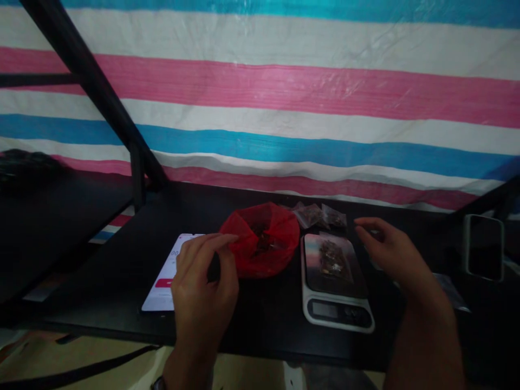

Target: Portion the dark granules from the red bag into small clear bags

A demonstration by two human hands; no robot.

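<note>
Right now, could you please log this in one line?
left hand: by red plastic bag | right hand: by white scale bearing clear bag

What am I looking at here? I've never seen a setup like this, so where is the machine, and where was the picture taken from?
There is no robot: a person is working with two bare hands. The single picture comes from a camera worn on the person's head, looking forward and down.

On the black table sit a smartphone, a red plastic bag with brownish bits inside, and a digital scale bearing a small clear bag of brown contents. More little filled bags lie behind. A striped sheet hangs beyond.

The left hand is at the red bag's edge; whether it grips it is unclear. The right hand is beside the scale, with nothing visibly held.
</note>
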